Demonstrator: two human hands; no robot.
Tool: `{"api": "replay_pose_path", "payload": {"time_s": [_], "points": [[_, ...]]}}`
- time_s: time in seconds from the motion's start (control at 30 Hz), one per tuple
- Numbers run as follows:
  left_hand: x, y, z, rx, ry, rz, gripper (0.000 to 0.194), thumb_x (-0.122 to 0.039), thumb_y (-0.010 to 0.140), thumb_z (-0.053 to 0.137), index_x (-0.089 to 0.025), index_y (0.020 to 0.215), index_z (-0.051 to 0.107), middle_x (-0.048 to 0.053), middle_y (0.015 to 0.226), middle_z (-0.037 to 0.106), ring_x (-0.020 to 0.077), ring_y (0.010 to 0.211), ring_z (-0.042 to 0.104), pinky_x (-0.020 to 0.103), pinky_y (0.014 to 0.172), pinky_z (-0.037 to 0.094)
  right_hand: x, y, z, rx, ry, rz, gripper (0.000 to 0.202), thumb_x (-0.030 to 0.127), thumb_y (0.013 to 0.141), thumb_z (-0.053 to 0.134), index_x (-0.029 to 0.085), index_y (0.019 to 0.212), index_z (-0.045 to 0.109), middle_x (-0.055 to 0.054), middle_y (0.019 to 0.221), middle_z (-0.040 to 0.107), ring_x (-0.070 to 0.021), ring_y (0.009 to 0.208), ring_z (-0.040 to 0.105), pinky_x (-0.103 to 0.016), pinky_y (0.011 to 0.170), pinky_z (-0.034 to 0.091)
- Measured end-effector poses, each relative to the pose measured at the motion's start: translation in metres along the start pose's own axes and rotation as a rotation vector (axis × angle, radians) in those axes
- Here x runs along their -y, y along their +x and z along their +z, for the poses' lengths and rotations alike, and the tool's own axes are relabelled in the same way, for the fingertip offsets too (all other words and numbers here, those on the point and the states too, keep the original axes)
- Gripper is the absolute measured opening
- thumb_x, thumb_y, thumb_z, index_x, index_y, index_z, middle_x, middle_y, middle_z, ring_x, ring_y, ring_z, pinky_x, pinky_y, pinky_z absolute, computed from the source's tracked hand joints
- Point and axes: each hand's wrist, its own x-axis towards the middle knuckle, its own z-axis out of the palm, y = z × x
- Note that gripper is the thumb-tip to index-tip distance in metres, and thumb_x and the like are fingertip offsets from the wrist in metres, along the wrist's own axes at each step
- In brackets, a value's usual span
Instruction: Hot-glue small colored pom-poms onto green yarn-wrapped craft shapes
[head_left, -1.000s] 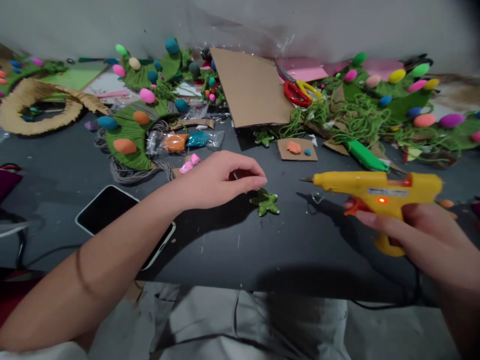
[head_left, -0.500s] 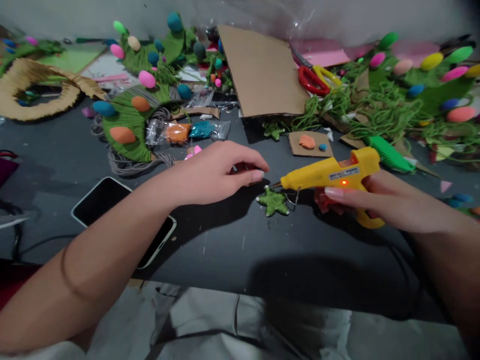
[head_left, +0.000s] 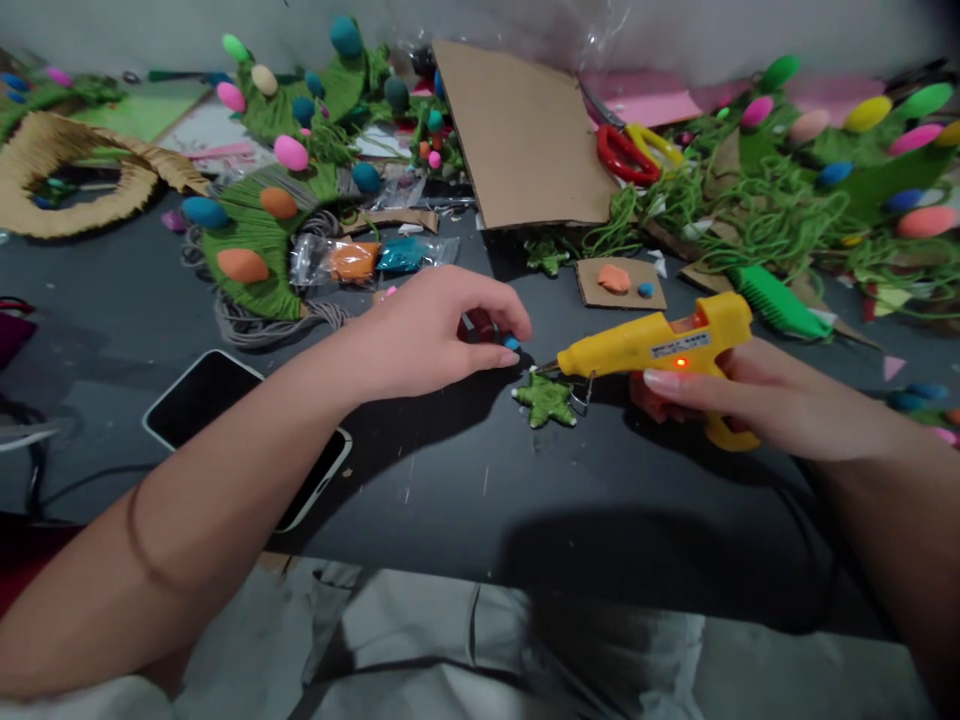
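Note:
My left hand (head_left: 442, 330) is curled in the middle, with a small blue ball (head_left: 511, 343) between its fingertips. My right hand (head_left: 780, 395) is wrapped round the handle of a yellow glue gun (head_left: 645, 345), whose red light glows. The gun's metal nozzle points left, at the top tip of a small green star (head_left: 545, 401). This yarn-wrapped star lies flat on the dark table (head_left: 450, 490) and has white spots on its tips. A thin wire stand under the gun is beside the star.
Behind are a cardboard sheet (head_left: 525, 150), scissors (head_left: 628, 155), green yarn (head_left: 780, 220) and a card (head_left: 619, 284) bearing orange and blue clay. Clay packets (head_left: 375, 259) and a decorated green piece (head_left: 251, 245) are at left. A phone (head_left: 206, 400) lies under my left forearm.
My left hand's index finger and thumb have moved slightly apart, and the blue ball now shows between the fingertips. The glue gun has shifted slightly left in view, its nozzle still at the star's top tip.

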Motion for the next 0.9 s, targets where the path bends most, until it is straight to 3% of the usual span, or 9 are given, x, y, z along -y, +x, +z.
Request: {"api": "replay_pose_path", "payload": {"time_s": [0.3,0.57,0.9], "points": [[0.0054,0.0001,0.0015,-0.017,-0.02,0.016,0.022,-0.036,0.089,0.073,-0.019,0.102,0.078,0.005,0.091,0.079,0.0171,0.079,0.071,0.027,0.068,0.051,0.0075,-0.0023,0.0035,-0.058,-0.003,0.039,0.045,0.063,0.085,0.074,0.023,0.07,0.063,0.0,0.067,0.058,-0.017,0.062,0.054,-0.032,0.06,0.05],[0.0004,-0.0018,0.0014,0.03,-0.094,0.008,0.023,-0.037,0.099,0.059,-0.02,0.105,0.074,0.004,0.095,0.08,0.0172,0.079,0.074,0.027,0.072,0.055,0.0051,-0.0058,0.0033,-0.075,-0.02,0.054,0.04,0.061,0.084,0.078,0.023,0.084,0.067,0.001,0.07,0.059,-0.0151,0.061,0.053,-0.028,0.056,0.047],[-0.0005,-0.0008,-0.0003,-0.006,-0.03,0.002,0.031,-0.047,0.1,0.06,-0.02,0.097,0.076,0.003,0.088,0.078,0.0156,0.075,0.069,0.025,0.064,0.046,0.0056,-0.0083,0.0027,-0.072,-0.073,0.032,0.035,0.058,0.085,0.078,0.024,0.09,0.07,0.001,0.072,0.06,-0.0162,0.064,0.053,-0.028,0.057,0.046]]}}
